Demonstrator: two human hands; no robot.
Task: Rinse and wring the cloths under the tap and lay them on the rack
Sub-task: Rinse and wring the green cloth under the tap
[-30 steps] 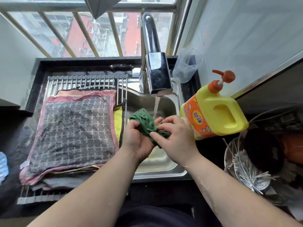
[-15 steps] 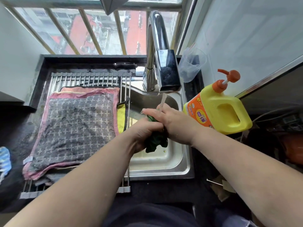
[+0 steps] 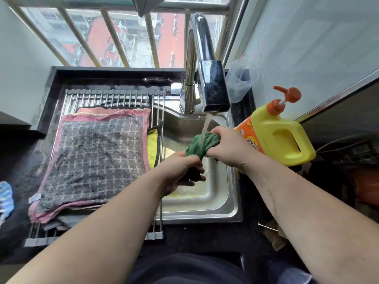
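Note:
A twisted green cloth stretches between both hands over the steel sink. My left hand grips its lower, darker end; my right hand grips the upper end. Water runs from the chrome tap onto the cloth's top. To the left, the roll-up metal rack carries a grey cross-patterned cloth stacked on a pink-edged cloth, with a yellow cloth showing at the stack's right side.
A yellow soap jug with an orange pump stands right of the sink, close to my right wrist. A clear plastic cup sits behind the tap. A blue-and-white cloth lies at the far left. Window bars run behind the counter.
The hands have drawn apart along the cloth: the right hand rose toward the stream, the left dropped lower. The cloth is now stretched and twisted with its green middle showing.

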